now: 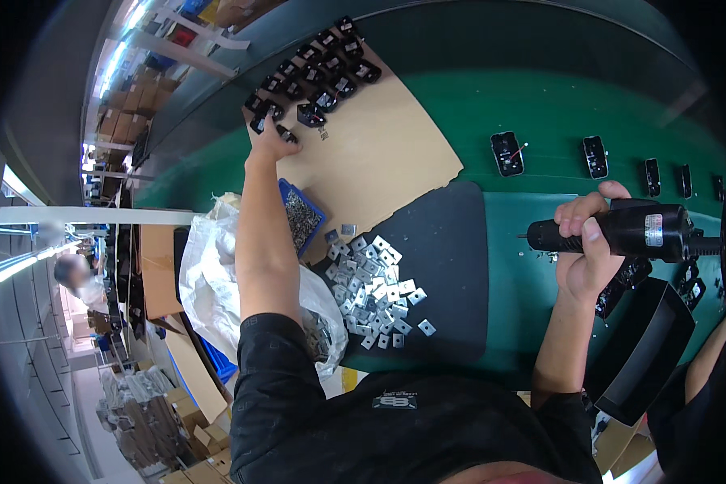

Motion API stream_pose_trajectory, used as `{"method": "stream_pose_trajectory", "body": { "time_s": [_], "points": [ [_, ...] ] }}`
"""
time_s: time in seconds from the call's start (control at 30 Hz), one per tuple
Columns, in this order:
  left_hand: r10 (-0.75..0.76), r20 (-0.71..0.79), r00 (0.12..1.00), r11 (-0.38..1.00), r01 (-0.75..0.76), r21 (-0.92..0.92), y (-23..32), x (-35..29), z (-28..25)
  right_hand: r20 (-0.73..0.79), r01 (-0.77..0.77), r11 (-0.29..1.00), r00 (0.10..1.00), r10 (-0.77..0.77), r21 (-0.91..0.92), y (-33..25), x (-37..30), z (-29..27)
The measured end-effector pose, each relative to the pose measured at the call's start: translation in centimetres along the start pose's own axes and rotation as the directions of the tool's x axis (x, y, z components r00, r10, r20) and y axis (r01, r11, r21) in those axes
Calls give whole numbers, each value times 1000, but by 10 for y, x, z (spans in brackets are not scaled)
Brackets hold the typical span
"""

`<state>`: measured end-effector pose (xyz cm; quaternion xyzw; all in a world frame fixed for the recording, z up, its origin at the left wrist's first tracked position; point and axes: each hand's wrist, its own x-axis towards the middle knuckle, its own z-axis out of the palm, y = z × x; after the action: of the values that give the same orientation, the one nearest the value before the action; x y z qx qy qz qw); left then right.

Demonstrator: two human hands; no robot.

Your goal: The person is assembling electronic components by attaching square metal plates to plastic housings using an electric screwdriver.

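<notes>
My left hand (274, 143) reaches to the far left, its thumb and fingers round a small black plastic housing (285, 134) at the near end of a group of similar black housings (324, 100). The group stands in rows on a flat brown cardboard sheet (379, 161). In my right hand (589, 254), a black electric screwdriver (633, 230) is gripped round its body, its thin bit pointing left above the green bench. A loose pile of small silvery square metal plates (371, 286) lies on a dark mat between my arms.
A blue tray of screws (302, 218) sits beside my left forearm, next to a white plastic bag (210, 266). Several open black housings (507, 154) line the green bench at right. Near my right arm lies a black box (645, 347). Another person's arm (708, 363) shows at the right edge.
</notes>
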<state>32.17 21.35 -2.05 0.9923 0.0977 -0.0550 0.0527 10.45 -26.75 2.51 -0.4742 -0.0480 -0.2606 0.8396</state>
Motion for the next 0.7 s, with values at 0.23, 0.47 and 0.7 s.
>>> {"method": "stream_pose_trajectory", "body": {
  "time_s": [0.23, 0.47, 0.7],
  "points": [
    [354, -413, 839, 906, -417, -70, 76, -2, -19, -11, -2, 1000, 1000, 2, 27, -5, 4, -1],
    [873, -98, 478, 470, -878, -97, 214, -45, 35, -31, -8, 1000, 999, 8, 17, -5, 2, -1],
    [881, -302, 364, 346, -931, -112, 231, -32, 69, -67, -26, 1000, 997, 25, -1, -4, 5, -6]
  ]
}}
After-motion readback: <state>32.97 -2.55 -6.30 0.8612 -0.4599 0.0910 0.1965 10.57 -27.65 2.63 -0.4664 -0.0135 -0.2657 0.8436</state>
